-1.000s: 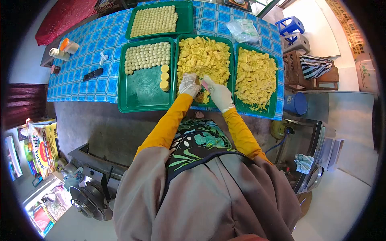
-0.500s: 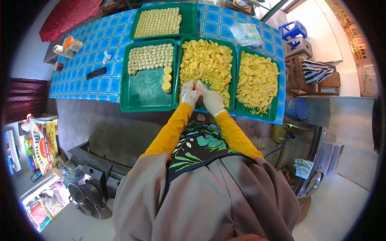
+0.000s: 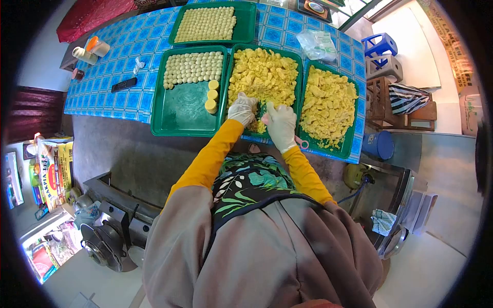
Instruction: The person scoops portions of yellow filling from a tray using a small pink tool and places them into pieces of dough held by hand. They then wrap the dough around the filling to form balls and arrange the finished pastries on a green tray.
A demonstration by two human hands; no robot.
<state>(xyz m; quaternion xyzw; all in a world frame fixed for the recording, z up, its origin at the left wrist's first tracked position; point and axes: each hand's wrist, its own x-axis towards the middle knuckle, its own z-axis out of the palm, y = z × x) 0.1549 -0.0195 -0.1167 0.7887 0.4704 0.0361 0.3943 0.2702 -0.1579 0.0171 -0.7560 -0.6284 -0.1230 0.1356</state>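
Both of my hands wear clear gloves and work at the near end of the middle green tray (image 3: 299, 102), which holds a yellow crumbly mass (image 3: 263, 72). My left hand (image 3: 242, 110) is closed, its fingers curled into the yellow crumbs. In my right hand (image 3: 281, 123) is a pink utensil with a looped handle (image 3: 303, 142); its pink head shows beside my fingers, its exact kind hidden. On the left tray (image 3: 187, 115), several round pale dough balls (image 3: 192, 68) sit in rows, with three yellow discs (image 3: 212, 96) along the right side.
A right-hand tray holds more yellow chunks (image 3: 327, 105). Behind stands a tray of pale balls (image 3: 205, 24). A plastic bag (image 3: 316, 45), black remote (image 3: 124, 84) and jars (image 3: 97, 47) lie on the blue checked tablecloth (image 3: 138, 56). Stove equipment (image 3: 115, 231) stands behind to the left.
My hands have moved apart, the right one shifting rightward and the left slightly down into the crumbs. The pink utensil's looped handle now shows beneath my right wrist.
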